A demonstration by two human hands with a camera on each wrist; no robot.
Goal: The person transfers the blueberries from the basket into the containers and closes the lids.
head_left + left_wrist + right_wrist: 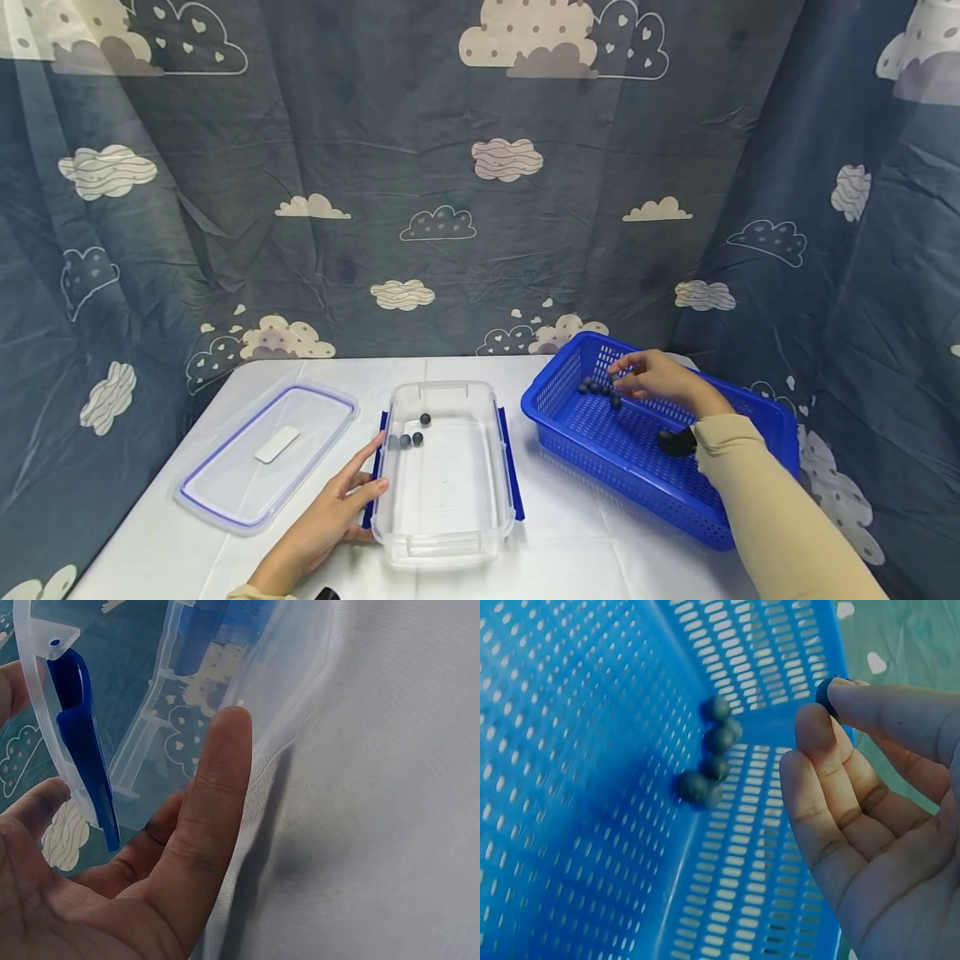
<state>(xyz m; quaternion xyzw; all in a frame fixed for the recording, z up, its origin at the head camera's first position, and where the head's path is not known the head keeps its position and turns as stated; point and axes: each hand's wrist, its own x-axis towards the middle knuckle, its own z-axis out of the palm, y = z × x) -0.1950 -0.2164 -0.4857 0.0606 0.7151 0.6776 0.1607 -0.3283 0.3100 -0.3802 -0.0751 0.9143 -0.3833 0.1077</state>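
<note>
A clear plastic container [442,533] with blue side latches stands uncovered on the table, several small dark balls [425,419] lying in its far left part. At its left side, my left hand [341,500] rests against the wall with fingers mostly straight. Around a blue latch [86,742] the fingers are spread in the left wrist view. Over the far left part of a blue perforated basket [622,450], my right hand [656,379] pinches a dark ball [824,696] between thumb and fingertip. More dark balls [715,740] are clustered on the basket floor.
A clear lid [262,458] with a blue seal and a white label lies left of the container. The white tablecloth [570,533] lies under everything. Dark cloud-patterned curtains [442,150] stand behind the table and at both sides.
</note>
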